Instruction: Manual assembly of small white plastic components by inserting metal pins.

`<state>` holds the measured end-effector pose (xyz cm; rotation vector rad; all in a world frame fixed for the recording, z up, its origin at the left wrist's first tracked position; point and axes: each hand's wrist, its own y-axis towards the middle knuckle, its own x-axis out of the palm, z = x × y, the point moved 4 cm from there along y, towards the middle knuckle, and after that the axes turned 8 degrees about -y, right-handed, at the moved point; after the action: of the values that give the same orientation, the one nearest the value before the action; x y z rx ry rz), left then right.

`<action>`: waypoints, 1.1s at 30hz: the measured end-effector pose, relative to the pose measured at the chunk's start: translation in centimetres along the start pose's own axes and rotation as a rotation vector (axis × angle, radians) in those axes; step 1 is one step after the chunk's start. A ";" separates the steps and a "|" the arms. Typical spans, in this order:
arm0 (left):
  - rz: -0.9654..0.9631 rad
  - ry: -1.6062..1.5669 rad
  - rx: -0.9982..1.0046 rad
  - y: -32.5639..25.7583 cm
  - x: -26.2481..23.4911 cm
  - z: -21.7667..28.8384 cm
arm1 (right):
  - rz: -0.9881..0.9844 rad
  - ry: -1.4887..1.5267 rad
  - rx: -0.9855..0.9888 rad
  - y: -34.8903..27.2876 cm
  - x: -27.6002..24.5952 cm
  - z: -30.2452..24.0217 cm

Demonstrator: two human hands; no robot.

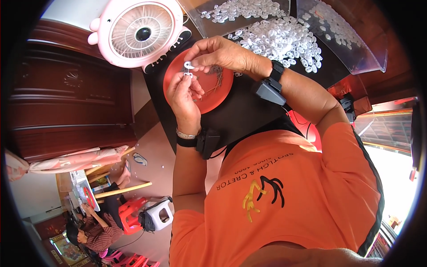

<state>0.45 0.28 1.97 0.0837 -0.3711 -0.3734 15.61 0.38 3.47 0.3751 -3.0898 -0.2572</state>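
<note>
Over a round red dish (215,100), my two hands meet with the fingertips almost touching. My right hand (220,54) comes in from the right and pinches a small white plastic piece (188,65) with a rounded, holed end. Just below it, my left hand (183,95) grips another small white plastic piece (189,74) between thumb and fingers. Something thin seems to join the two pieces, too fine to make out. Thin metal pins (218,84) lie in the dish, partly hidden by my hands.
A heap of white plastic pieces (280,40) covers the right of the dark table (249,103), between clear plastic bins (351,53) holding more. A pink animal-shaped fan (142,33) stands at far left. Another person (100,231) sits at lower left, near red and white stools (158,216).
</note>
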 end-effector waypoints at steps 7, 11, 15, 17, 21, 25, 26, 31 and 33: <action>0.027 0.035 0.035 -0.1 0.1 0.3 | 0.033 -0.085 -0.053 0.1 -0.1 0.1; 0.038 0.041 0.036 -0.2 0.1 0.3 | 0.054 -0.146 -0.039 0.0 0.0 0.0; 0.048 0.056 0.048 -0.2 0.1 0.3 | 0.037 -0.146 -0.105 -0.1 0.1 -0.4; 0.062 0.100 0.068 -0.2 0.2 0.3 | 0.039 -0.162 -0.114 -0.2 0.1 -0.5; 0.067 0.123 0.075 -0.2 0.0 0.3 | 0.057 -0.191 -0.107 -0.2 0.2 -0.6; 0.027 0.146 0.043 -0.2 0.0 0.2 | 0.095 -0.244 -0.173 -0.4 0.4 -1.1; 0.024 0.146 0.044 -0.2 0.0 0.2 | 0.094 -0.243 -0.172 -0.4 0.4 -1.2; 0.055 0.116 0.057 -0.1 0.1 0.2 | 0.077 -0.236 -0.159 -0.5 0.4 -1.3; 0.058 0.115 0.051 -0.1 0.1 0.1 | 0.079 -0.246 -0.170 -0.5 0.5 -1.2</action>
<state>0.49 0.13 2.10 0.1429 -0.2693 -0.3004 15.30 -0.43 4.57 0.2314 -3.2767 -0.6016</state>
